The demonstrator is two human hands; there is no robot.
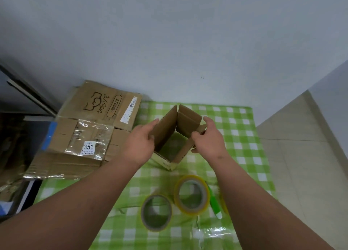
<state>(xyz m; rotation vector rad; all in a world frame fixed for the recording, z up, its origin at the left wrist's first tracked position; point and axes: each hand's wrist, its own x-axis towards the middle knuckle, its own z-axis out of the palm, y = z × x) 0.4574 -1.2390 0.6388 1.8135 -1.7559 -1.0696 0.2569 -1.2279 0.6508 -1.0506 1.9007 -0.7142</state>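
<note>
A small brown cardboard box [186, 121] stands open-topped on the green checked tablecloth [243, 142], its flaps up. My left hand [139, 142] holds the box's left wall, fingers along the outside and thumb at the edge. My right hand [209, 138] pinches the right flap near its corner. Through the open top I see the cloth's green colour inside the box.
Two rolls of yellowish clear tape [156, 212] [191, 194] lie near me on the cloth, with a green-handled tool [214, 202] beside the right roll. A stack of flattened and taped cardboard boxes [90, 129] sits at left. A pale wall is behind; tiled floor at right.
</note>
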